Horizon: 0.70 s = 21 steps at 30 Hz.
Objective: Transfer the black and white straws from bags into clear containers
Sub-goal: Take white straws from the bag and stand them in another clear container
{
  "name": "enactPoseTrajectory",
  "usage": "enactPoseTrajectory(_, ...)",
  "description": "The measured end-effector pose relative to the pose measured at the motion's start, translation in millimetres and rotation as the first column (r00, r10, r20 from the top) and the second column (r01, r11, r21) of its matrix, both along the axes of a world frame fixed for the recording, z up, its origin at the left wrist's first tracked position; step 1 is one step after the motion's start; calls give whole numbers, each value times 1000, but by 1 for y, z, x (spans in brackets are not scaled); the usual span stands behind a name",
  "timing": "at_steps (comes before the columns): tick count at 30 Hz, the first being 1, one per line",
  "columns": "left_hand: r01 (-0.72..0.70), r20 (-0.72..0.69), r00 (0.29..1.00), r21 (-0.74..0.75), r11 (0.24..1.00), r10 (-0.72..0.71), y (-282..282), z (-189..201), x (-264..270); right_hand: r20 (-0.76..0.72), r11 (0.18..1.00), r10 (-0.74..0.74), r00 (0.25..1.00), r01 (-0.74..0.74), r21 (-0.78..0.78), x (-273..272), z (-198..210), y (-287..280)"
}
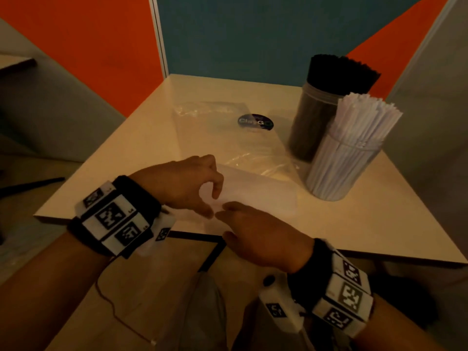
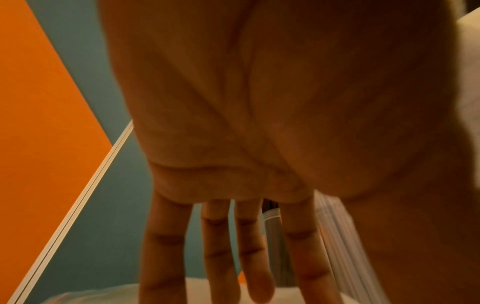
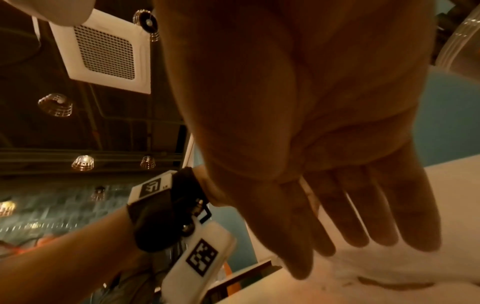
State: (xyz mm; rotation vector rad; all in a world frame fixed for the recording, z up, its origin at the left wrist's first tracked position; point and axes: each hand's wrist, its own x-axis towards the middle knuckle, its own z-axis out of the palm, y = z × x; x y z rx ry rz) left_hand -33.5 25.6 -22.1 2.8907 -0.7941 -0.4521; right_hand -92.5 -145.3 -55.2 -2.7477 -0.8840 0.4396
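Two clear containers stand at the table's right: one packed with black straws (image 1: 316, 117), and nearer me one packed with white straws (image 1: 347, 153). An empty clear bag (image 1: 228, 133) with a dark round sticker (image 1: 255, 122) lies flat mid-table. A flat whitish bag (image 1: 258, 193) lies by the front edge. My left hand (image 1: 212, 203) hovers over its near end, fingers loosely bent, thumb apart. My right hand (image 1: 224, 219) lies beside it with straight fingers (image 3: 358, 216) over the bag (image 3: 389, 271). The left wrist view shows straight fingers (image 2: 254, 257) reaching down to the bag (image 2: 103, 296).
Orange (image 1: 88, 46) and blue (image 1: 253, 34) partition panels close the table's far side. The table's front edge (image 1: 253, 236) runs just under my wrists. A single black straw (image 1: 33, 184) lies off the table to the left.
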Motion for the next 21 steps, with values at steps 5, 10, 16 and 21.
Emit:
enactPoseTrajectory(5, -53, -9, 999, 102, 993, 54, 6, -11, -2, 134, 986, -158, 978, 163, -28, 10, -4, 1)
enactPoseTrajectory(10, -55, 36, 998, 77, 996, 52, 7, -7, -1, 217, 970, -217, 952, 236, -66, 29, -5, 0)
enactPoseTrajectory(16, -66, 184, 978, -160, 985, 96, 6, -4, 3, 322, 948, -305, 896, 253, 196, 25, 16, -13)
enactPoseTrajectory(21, -61, 187, 975, -304, 951, 123, 1, 1, 5, 218, 972, -163, 962, 119, 202, -3, 12, 4)
